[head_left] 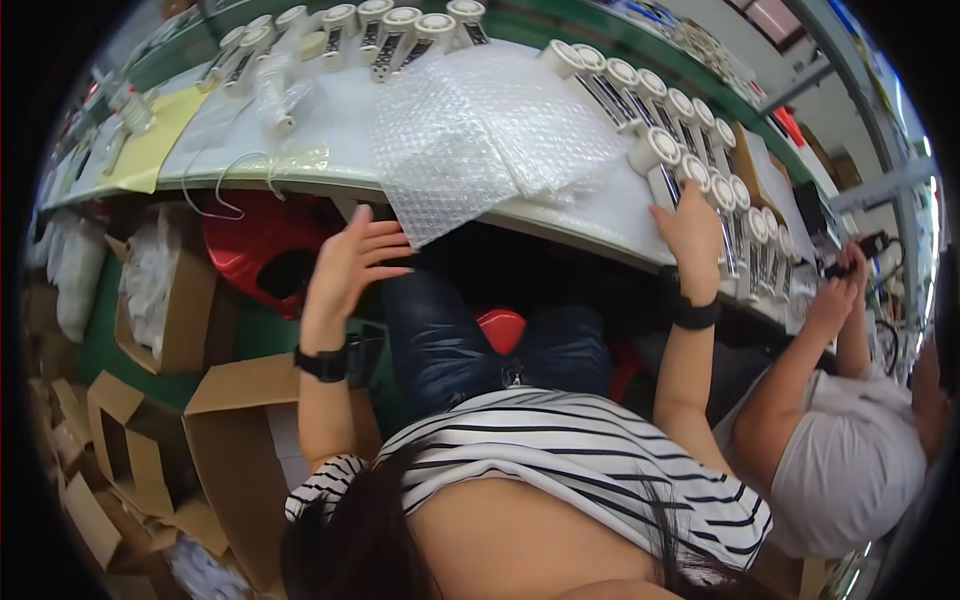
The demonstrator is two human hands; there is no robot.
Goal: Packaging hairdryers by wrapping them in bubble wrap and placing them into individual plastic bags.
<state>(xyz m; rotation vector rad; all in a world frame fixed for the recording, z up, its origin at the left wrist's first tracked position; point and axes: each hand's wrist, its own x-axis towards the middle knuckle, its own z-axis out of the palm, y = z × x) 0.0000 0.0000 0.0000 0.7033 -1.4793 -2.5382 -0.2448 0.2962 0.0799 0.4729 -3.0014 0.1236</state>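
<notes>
My left hand [355, 262] is open, its fingers spread, in front of the table edge beside a corner of the bubble wrap sheets [450, 145]. It holds nothing. My right hand [692, 235] reaches over the table edge to a cluster of devices with round white heads and dark or silvery handles. Its thumb stands apart from the fingers, close to one white-headed device [658, 150] and the one beside it [693, 172]. The fingertips overlap these devices; whether they touch is unclear. The bubble wrap lies flat on the table, with one corner hanging over the front edge.
More white-headed devices [432, 28] stand along the back. A bubble-wrapped piece [275, 95] and a yellow sheet [165, 135] lie at left. Below are a red stool [255, 245] and open cardboard boxes [235, 440]. At right, a co-worker's hands [838, 290] hold a dark object.
</notes>
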